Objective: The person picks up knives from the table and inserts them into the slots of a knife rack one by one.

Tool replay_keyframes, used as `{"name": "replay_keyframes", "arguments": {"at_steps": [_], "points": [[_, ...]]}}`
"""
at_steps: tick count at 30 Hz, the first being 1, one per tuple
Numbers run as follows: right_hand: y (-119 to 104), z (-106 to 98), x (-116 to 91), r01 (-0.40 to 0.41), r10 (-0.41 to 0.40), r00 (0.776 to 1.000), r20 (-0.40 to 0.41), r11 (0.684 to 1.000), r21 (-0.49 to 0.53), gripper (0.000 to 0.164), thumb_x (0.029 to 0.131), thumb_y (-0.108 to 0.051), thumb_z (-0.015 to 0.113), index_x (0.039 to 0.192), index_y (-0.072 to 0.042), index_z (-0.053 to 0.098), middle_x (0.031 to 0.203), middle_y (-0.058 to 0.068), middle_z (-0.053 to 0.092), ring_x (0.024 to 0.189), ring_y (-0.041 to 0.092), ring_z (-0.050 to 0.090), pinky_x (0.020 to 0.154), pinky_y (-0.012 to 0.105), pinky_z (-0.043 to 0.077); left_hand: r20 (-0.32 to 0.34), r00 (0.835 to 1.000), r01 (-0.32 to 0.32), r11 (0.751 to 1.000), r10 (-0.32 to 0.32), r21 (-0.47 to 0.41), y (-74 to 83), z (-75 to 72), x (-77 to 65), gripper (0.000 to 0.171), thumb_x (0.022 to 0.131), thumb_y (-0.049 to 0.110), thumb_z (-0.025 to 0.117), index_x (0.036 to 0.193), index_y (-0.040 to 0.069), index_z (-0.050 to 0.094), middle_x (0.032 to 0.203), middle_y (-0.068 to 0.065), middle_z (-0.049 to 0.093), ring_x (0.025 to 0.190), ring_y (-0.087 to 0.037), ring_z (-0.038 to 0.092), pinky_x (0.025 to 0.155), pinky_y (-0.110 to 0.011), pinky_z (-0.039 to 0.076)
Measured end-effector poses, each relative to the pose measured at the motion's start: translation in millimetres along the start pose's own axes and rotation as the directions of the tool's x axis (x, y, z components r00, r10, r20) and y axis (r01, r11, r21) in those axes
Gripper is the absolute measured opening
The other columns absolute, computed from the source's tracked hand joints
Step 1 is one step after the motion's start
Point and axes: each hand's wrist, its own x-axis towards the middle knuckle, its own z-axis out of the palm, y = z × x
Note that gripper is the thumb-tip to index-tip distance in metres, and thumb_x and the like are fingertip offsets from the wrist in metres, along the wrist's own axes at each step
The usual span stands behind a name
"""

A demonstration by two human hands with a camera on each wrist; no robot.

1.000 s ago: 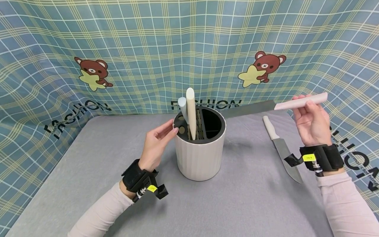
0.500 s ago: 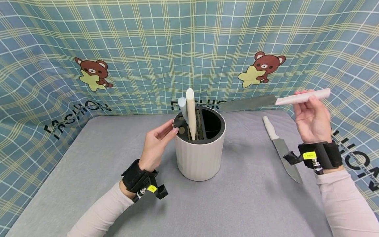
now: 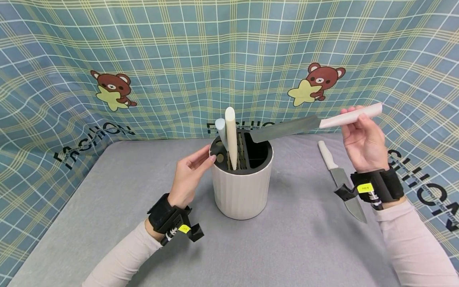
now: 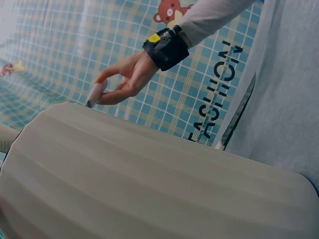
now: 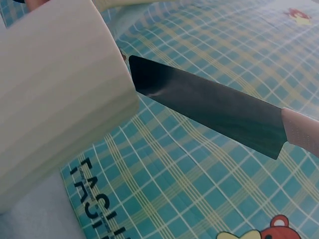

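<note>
A white ribbed knife holder (image 3: 241,195) with a black slotted top stands mid-table. My left hand (image 3: 187,175) holds its left rim between thumb and fingers. In my right hand (image 3: 365,145), the pink handle of a broad-bladed kitchen knife (image 3: 288,128) is pinched. The blade slants left and down, its tip over the holder's large right compartment in the head view. In the right wrist view the blade (image 5: 209,107) shows beside the holder's wall. A cream handle (image 3: 232,137) and a light blue handle (image 3: 221,130) stick up from the top.
A second kitchen knife with a white handle (image 3: 326,154) lies on the grey table (image 3: 305,251) to the right, partly behind the right wrist strap. A plaid curtain (image 3: 201,52) with bear prints borders the table's back and sides.
My right hand first lifted the knife slightly, then carried it left, bringing its tip over the holder's opening. The left hand and the holder have stayed put.
</note>
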Motion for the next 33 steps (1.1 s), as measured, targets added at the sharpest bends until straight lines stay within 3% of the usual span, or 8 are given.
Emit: {"name": "replay_keyframes", "arguments": {"at_steps": [8, 22, 26, 29, 33], "points": [[13, 7, 1, -0.041, 0.042, 0.999, 0.021, 0.999, -0.026, 0.018, 0.097, 0.011, 0.045, 0.11, 0.016, 0.057, 0.107, 0.027, 0.063, 0.104, 0.038, 0.065, 0.101, 0.039, 0.053, 0.004, 1.0, -0.011, 1.0, 0.011, -0.012, 0.7, 0.2, -0.6, 0.048, 0.095, 0.007, 0.062, 0.141, 0.002, 0.048, 0.144, -0.013, 0.049, 0.131, -0.021, 0.049, 0.106, -0.021, 0.047], [23, 18, 7, -0.046, 0.053, 0.996, 0.071, 0.995, -0.091, 0.017, 0.098, 0.012, 0.042, 0.112, 0.014, 0.052, 0.105, 0.027, 0.062, 0.103, 0.039, 0.065, 0.102, 0.041, 0.052, 0.002, 1.0, -0.007, 1.0, 0.007, -0.015, 0.1, 0.6, 0.0, 0.048, 0.095, 0.006, 0.061, 0.141, 0.002, 0.048, 0.144, -0.013, 0.049, 0.131, -0.02, 0.049, 0.106, -0.023, 0.047], [24, 23, 10, -0.01, 0.031, 0.993, 0.112, 0.983, -0.183, 0.018, 0.098, 0.012, 0.042, 0.113, 0.013, 0.052, 0.104, 0.025, 0.062, 0.101, 0.037, 0.066, 0.098, 0.041, 0.055, -0.004, 1.0, 0.001, 1.0, -0.001, -0.012, -0.3, 0.9, 0.4, 0.048, 0.095, 0.007, 0.062, 0.141, 0.002, 0.049, 0.142, -0.012, 0.051, 0.129, -0.019, 0.05, 0.106, -0.023, 0.047], [24, 31, 11, 0.051, -0.006, 0.989, 0.146, 0.951, -0.306, 0.019, 0.097, 0.011, 0.045, 0.114, 0.013, 0.053, 0.103, 0.022, 0.062, 0.1, 0.035, 0.067, 0.096, 0.041, 0.056, -0.004, 1.0, 0.003, 1.0, -0.003, -0.006, -0.5, 0.7, 0.3, 0.047, 0.095, 0.007, 0.062, 0.141, 0.003, 0.05, 0.142, -0.012, 0.051, 0.129, -0.018, 0.05, 0.106, -0.023, 0.047], [23, 46, 13, 0.084, -0.015, 0.979, 0.203, 0.938, -0.336, 0.023, 0.095, 0.014, 0.047, 0.117, 0.017, 0.052, 0.105, 0.024, 0.059, 0.101, 0.037, 0.065, 0.097, 0.043, 0.055, 0.006, 1.0, -0.005, 1.0, 0.005, -0.002, -0.9, 0.0, 0.1, 0.048, 0.096, 0.008, 0.061, 0.141, 0.003, 0.049, 0.143, -0.012, 0.05, 0.13, -0.019, 0.05, 0.106, -0.023, 0.047]]}}
